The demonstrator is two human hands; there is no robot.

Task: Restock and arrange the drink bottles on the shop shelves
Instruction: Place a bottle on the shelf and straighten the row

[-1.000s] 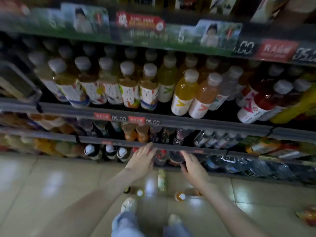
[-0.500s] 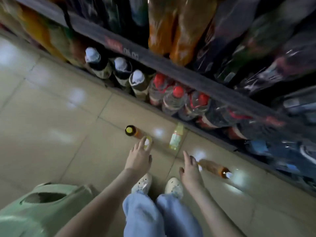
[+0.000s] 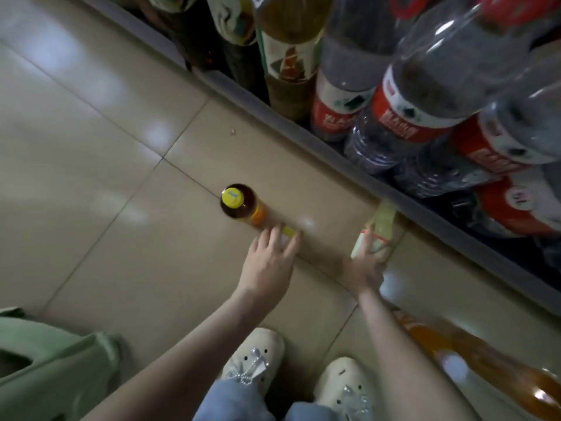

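You're looking straight down at a glossy beige tiled floor, with the bottom shelf cutting diagonally across the top right. It's packed with water bottles; their red labels carry white writing too blurred to read.

Your right hand is wrapped round the lower part of a pale bottle standing just beside the shelf edge. Your left hand is loose, fingers stretched, tips touching a yellow cap. Just beyond those fingertips stands a dark tea bottle, yellow-topped. An orange bottle lies on the floor beside your right forearm.

A green bag is at lower left, and your white shoes are below.
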